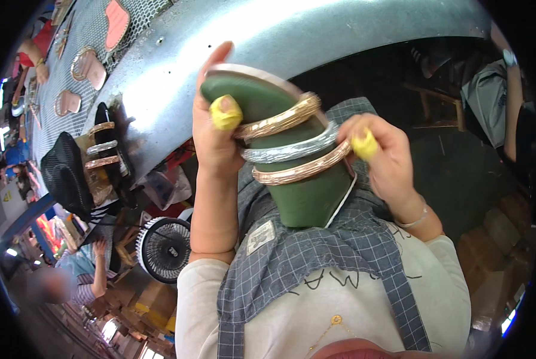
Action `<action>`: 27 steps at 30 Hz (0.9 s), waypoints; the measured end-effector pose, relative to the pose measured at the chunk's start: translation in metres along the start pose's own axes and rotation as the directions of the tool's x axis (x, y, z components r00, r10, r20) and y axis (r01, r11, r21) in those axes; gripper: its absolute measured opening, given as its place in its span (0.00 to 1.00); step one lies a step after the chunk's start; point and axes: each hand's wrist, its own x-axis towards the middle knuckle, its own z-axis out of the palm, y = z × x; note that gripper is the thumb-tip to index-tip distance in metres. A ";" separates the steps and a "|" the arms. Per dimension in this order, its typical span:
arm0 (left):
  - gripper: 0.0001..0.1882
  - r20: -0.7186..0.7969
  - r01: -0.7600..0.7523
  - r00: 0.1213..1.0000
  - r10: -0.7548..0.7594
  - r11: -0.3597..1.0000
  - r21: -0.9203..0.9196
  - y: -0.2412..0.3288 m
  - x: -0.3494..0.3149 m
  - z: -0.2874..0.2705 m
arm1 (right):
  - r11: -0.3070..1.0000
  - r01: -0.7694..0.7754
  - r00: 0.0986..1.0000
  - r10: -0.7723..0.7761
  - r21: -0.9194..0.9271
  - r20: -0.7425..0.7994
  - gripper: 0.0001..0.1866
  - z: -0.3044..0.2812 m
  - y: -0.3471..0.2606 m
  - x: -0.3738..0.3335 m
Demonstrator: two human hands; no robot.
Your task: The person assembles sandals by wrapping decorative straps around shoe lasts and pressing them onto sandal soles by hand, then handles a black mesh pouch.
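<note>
The long green sandal (307, 203) has a smooth, matt upper face, which may be leather or plastic; I cannot tell which. Its three bands, gold (286, 119), silver (289, 148) and rose-gold (304, 169), show a ridged surface with metallic shine. The broad grey metal table (292, 30) is smooth and very glossy along its curved near edge; toward its left end lies a perforated sheet (148, 19). The dark checked apron (315, 251) is of matt, wrinkled cloth.
</note>
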 end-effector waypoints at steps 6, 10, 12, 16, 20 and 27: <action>0.26 0.052 0.015 0.999 0.007 0.911 -0.412 -0.030 -0.031 -0.052 | 0.909 0.164 0.968 -0.074 -0.383 0.239 0.08 0.005 -0.008 0.003; 0.26 0.090 0.020 0.996 0.026 0.881 -0.472 -0.032 -0.028 -0.049 | 0.986 0.018 0.974 0.019 -0.164 0.225 0.08 0.003 0.000 0.008; 0.24 0.230 0.041 0.970 0.078 0.881 -0.470 -0.032 -0.024 -0.048 | 0.996 -0.054 0.952 0.072 -0.068 0.296 0.07 -0.002 0.008 0.015; 0.23 0.371 0.052 0.907 0.200 0.820 -0.569 -0.031 -0.013 -0.023 | 0.852 -0.517 0.747 0.404 0.079 0.528 0.24 0.003 0.024 0.016; 0.16 0.552 0.285 0.808 0.205 0.684 -0.671 -0.026 -0.011 0.014 | 0.607 -0.795 0.335 0.455 -0.012 0.825 0.36 0.019 0.012 0.006; 0.11 0.551 0.479 0.829 -0.096 0.630 -0.611 -0.023 -0.026 0.008 | 0.844 -0.534 0.632 0.441 -0.054 0.638 0.44 0.015 0.013 -0.001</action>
